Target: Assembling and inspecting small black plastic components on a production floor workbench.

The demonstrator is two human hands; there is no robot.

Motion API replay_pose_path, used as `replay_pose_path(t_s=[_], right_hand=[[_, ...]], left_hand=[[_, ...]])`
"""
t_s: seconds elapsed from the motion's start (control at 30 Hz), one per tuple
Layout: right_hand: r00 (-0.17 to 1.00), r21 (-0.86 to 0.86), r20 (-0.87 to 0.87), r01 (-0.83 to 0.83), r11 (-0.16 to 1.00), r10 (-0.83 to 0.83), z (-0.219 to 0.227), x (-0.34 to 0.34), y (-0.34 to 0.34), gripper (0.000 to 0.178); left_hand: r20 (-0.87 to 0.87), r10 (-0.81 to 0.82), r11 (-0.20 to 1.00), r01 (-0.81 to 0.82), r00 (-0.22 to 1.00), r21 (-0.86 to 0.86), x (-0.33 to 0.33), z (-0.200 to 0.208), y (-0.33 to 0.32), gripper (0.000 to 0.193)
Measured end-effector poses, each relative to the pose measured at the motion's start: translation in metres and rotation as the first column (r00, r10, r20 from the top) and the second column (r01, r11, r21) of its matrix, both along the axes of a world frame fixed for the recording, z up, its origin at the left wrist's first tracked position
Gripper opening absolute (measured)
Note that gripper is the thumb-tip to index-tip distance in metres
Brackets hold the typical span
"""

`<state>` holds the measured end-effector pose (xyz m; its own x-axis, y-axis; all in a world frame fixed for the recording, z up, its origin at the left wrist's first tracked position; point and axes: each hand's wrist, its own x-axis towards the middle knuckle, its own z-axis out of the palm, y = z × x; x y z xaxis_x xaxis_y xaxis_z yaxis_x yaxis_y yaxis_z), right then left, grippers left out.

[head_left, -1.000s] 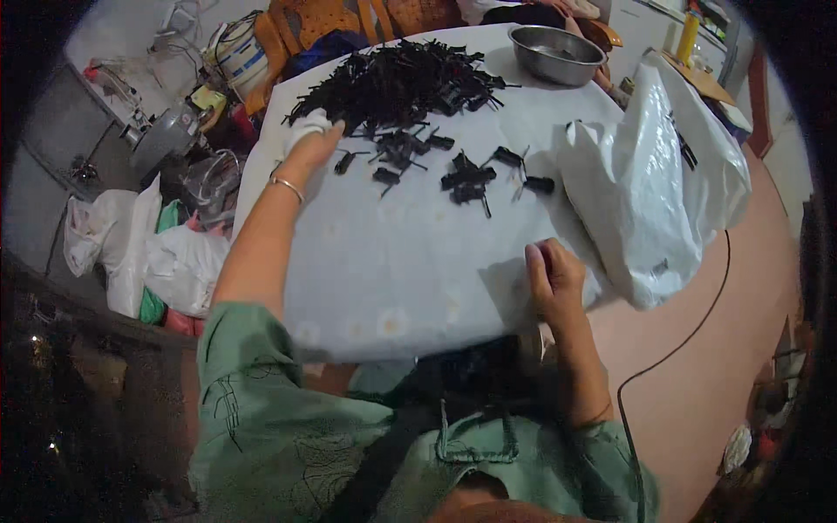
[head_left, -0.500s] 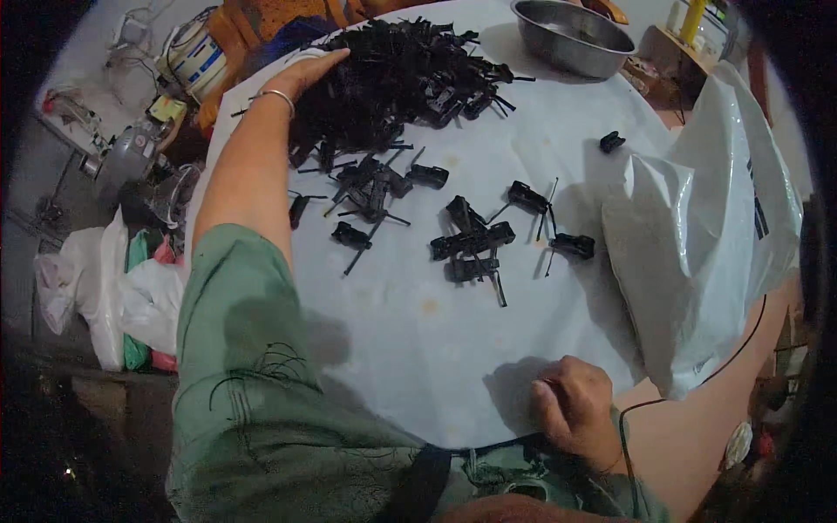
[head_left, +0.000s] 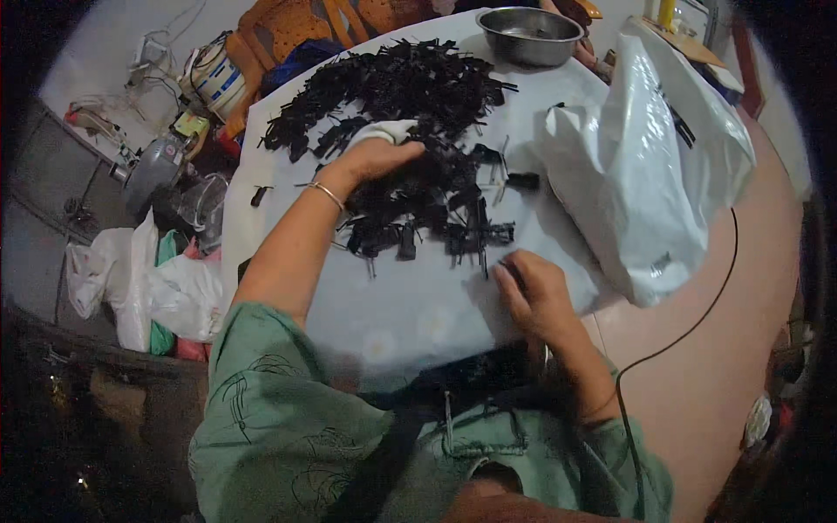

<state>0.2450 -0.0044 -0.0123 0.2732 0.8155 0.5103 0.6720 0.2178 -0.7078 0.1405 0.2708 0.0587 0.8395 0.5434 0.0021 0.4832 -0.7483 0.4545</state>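
Note:
Many small black plastic parts with thin legs make a wide pile point(head_left: 392, 83) on the pale-covered table point(head_left: 384, 327). My left hand point(head_left: 379, 159) reaches into the pile's near side, its thumb stretched out and something white point(head_left: 384, 131) about its fingers. Those fingers are partly hidden, and the parts beside them are blurred. In front of this hand is a nearer cluster of black parts point(head_left: 405, 235). My right hand point(head_left: 536, 292) is closed near the table's front, just right of a long-legged black part point(head_left: 479, 235). What its curled fingers hold, if anything, is hidden.
A white plastic bag point(head_left: 645, 183) stands at the table's right, with a dark cable point(head_left: 697, 327) running near it. A metal bowl point(head_left: 530, 39) sits at the far edge. One stray black part point(head_left: 260, 195) lies far left. Plastic bags point(head_left: 131, 279) are beyond the table's left.
My left hand has come nearer and to the right, and black parts have gathered in front of it. My right hand has moved forward toward the parts. The whole view has shifted.

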Motion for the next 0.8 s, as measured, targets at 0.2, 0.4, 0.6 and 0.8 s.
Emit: replay_pose_path(t_s=[0.2, 0.4, 0.6, 0.8], right_hand=[[0.987, 0.015, -0.160, 0.008, 1.000, -0.006, -0.008, 0.010, -0.001, 0.016], [0.985, 0.009, -0.132, 0.116, 0.993, -0.114, -0.004, 0.021, -0.020, 0.013], [0.999, -0.080, 0.011, 0.042, 0.996, -0.041, 0.005, 0.015, -0.029, 0.022], [0.946, -0.168, 0.311, 0.154, 0.974, -0.096, 0.001, 0.008, -0.019, 0.024]], left_hand=[[-0.142, -0.224, 0.967, 0.238, 0.964, 0.087, -0.002, 0.016, -0.054, 0.057], [-0.412, -0.113, 0.908, 0.262, 0.904, 0.326, -0.034, 0.039, -0.082, 0.048], [-0.178, 0.037, 0.960, 0.014, 0.983, 0.278, -0.105, 0.004, -0.101, 0.048], [0.050, 0.097, 0.945, -0.108, 0.994, 0.310, -0.145, -0.023, -0.116, 0.055]])
